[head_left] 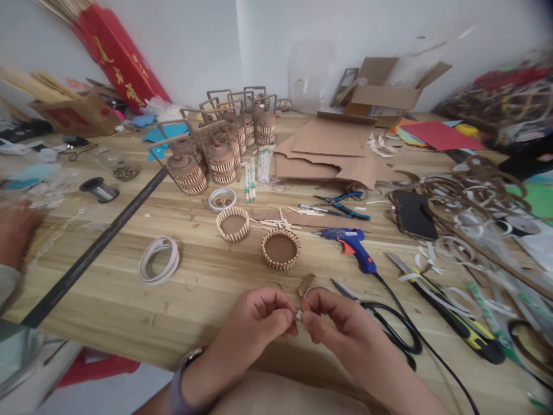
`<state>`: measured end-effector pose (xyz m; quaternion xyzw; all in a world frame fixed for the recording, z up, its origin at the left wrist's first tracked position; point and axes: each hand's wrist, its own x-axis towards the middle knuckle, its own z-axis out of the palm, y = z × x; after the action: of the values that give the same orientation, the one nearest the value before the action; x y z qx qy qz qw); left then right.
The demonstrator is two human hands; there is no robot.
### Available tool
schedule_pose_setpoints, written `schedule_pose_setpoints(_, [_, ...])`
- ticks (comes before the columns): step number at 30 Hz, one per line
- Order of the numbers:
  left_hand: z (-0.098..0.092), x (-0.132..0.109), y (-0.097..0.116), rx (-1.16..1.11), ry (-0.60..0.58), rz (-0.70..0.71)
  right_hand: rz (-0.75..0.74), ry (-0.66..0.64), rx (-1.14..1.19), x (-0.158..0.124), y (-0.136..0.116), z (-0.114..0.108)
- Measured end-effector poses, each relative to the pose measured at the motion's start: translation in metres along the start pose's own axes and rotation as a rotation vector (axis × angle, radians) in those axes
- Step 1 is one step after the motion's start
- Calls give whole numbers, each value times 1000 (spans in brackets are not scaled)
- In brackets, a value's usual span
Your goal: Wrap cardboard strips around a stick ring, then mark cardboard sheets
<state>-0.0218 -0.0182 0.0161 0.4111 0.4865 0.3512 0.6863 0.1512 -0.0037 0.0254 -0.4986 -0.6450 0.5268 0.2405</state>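
Note:
My left hand (264,320) and my right hand (334,323) meet at the table's front edge, fingertips pinched. Between them shows the end of a narrow white strip (299,315); a thin curve behind my right fingers looks like part of it. Beyond my hands stand two small round baskets of short sticks, a darker one (280,249) and a paler one (233,223). A brown cardboard scrap (306,284) lies just past my fingertips. Scissors (389,323) rest close to my right hand, with a blue glue gun (352,245) farther back.
A utility knife (453,314), a phone (415,214) and tangled strips fill the right side. Pliers (345,202) and loose sticks (280,222) lie mid-table. Behind are several lidded baskets (221,162) and cardboard (324,150). Strip rolls (159,260) and another person's hand (17,230) are left.

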Motion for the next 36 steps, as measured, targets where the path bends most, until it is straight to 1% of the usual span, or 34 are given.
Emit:
schedule_pose_setpoints(3, [0, 0, 2, -22, -21, -31, 11, -36, -20, -1, -1, -2])
schedule_pose_setpoints(9, [-3, -1, 0, 10, -98, -80, 60, -86, -47, -4, 1, -3])
schedule_pose_setpoints(13, [-5, -2, -3, 60, -139, -70, 39, -117, -75, -3, 3, -3])
schedule_pose_setpoints(16, [-5, -2, -5, 103, -122, -48, 17, -112, -95, -2, 4, -4])
schedule_pose_setpoints(18, [-5, 0, -6, 113, -71, -29, -41, -43, -130, -2, 5, -6])
schedule_pose_setpoints(19, [-5, 0, -6, 111, -37, -20, -101, 36, -162, -3, 6, -7])
schedule_pose_setpoints(22, [-3, 3, -6, 123, 90, 8, -374, 372, -351, -8, 8, -7])
schedule_pose_setpoints(23, [-2, 3, -5, 138, 138, 23, -466, 451, -429, -10, 9, -6])
schedule_pose_setpoints(24, [-1, 3, -5, 156, 184, 45, -536, 497, -499, -11, 8, -4])
schedule_pose_setpoints(26, [1, 2, -4, 200, 254, 105, -587, 516, -586, -13, 7, 2])
schedule_pose_setpoints(28, [3, 1, -3, 253, 290, 174, -559, 519, -610, -13, 5, 10])
schedule_pose_setpoints(32, [6, -2, -4, 382, 307, 311, -493, 521, -620, -11, 2, 19])
schedule_pose_setpoints(36, [7, -4, -6, 510, 318, 433, -475, 491, -613, -11, 4, 17])
